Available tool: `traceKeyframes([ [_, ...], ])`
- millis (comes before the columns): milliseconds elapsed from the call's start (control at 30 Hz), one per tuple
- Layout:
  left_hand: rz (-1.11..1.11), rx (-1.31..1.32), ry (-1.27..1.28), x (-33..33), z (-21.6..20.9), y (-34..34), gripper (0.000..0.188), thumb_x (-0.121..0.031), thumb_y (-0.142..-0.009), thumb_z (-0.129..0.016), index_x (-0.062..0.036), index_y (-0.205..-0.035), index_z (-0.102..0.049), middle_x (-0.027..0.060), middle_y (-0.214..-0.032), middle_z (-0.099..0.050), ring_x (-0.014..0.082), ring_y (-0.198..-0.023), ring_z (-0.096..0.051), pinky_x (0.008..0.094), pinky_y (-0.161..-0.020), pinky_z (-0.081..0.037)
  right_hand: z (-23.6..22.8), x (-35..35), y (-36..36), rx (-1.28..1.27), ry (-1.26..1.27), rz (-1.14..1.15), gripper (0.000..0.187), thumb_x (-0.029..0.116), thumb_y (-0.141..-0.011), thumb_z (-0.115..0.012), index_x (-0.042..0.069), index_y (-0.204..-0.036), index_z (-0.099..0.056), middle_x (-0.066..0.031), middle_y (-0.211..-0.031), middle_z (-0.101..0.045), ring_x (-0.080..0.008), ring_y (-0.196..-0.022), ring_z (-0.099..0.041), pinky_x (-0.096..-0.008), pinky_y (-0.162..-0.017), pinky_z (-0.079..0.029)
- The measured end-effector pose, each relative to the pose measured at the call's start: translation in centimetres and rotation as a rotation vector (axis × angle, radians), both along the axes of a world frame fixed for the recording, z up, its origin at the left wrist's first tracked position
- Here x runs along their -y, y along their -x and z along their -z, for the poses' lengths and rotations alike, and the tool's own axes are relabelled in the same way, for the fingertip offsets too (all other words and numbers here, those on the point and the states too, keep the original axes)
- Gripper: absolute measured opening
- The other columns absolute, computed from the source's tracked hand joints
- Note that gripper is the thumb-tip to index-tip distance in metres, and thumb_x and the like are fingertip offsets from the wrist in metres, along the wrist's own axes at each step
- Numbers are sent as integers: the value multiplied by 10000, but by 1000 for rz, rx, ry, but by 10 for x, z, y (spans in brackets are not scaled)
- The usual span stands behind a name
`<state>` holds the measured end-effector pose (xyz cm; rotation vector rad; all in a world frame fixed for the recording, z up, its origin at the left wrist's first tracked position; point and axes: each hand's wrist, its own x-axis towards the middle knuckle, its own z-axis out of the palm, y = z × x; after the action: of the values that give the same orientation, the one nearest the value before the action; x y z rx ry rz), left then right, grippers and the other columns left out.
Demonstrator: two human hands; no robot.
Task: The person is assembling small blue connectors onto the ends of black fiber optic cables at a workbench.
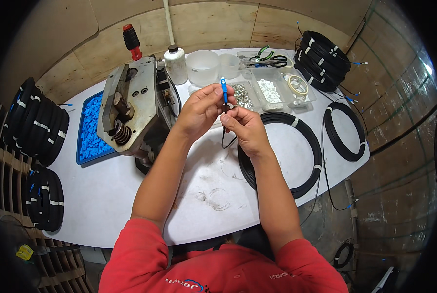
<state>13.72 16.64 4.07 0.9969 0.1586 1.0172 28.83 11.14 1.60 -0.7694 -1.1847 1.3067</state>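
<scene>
Above the middle of the table, my left hand [203, 108] pinches a blue fiber optic connector [224, 87] held upright, its white tip pointing away from me. Just below it, my right hand [245, 126] grips the black cable [227, 141] where it enters the connector's lower end. The cable loops down from my fingers toward a large coil of black cable [317, 146] lying on the table by my right forearm. Small white strips tie this coil in places. The fingertips hide part of the joint between connector and cable.
A metal press [139, 97] stands left, beside a blue tray [78, 146] of small blue parts. Behind are a white bottle [175, 66], clear tubs [202, 66], a bin of white pieces [269, 92], and scissors [274, 61]. Cable coils [322, 61] stack at both sides.
</scene>
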Motion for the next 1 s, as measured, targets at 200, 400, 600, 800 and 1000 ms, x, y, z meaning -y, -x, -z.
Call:
traceKeyframes([
  [200,-92,-8,6,0,0,-2,260,-215,-986,-517,4,-1097,-605,71,-995,-626,163,-939,-594,319,-807,-482,-2,0,0,22,-10,2,131,154,-872,-712,42,-833,-656,28,-749,-614,-43,-681,-510,-194,-635,-407],
  [400,-95,-54,9,-1,1,-3,249,-201,-982,-522,3,-1100,-605,68,-991,-624,159,-936,-590,318,-799,-477,-1,-1,0,49,-5,24,147,169,-868,-718,42,-827,-657,36,-731,-599,-37,-664,-490,-191,-616,-392],
  [600,-99,-41,21,-1,0,-1,231,-194,-979,-526,-5,-1085,-607,57,-982,-620,154,-935,-587,317,-802,-476,-1,-1,0,45,-5,29,152,174,-864,-722,45,-820,-656,39,-721,-589,-35,-657,-485,-190,-608,-387],
  [800,-88,-65,-4,-1,1,-1,230,-201,-977,-530,-15,-1089,-604,54,-980,-621,151,-931,-590,313,-797,-473,-2,-1,2,31,-8,35,154,174,-865,-721,47,-813,-652,41,-718,-586,-35,-656,-478,-192,-606,-384],
  [1000,-95,-45,22,-2,0,-1,218,-197,-976,-533,-27,-1092,-606,45,-978,-623,148,-928,-594,310,-800,-471,-2,0,1,61,-7,39,160,175,-867,-721,49,-800,-647,41,-714,-583,-36,-652,-472,-194,-601,-377],
])
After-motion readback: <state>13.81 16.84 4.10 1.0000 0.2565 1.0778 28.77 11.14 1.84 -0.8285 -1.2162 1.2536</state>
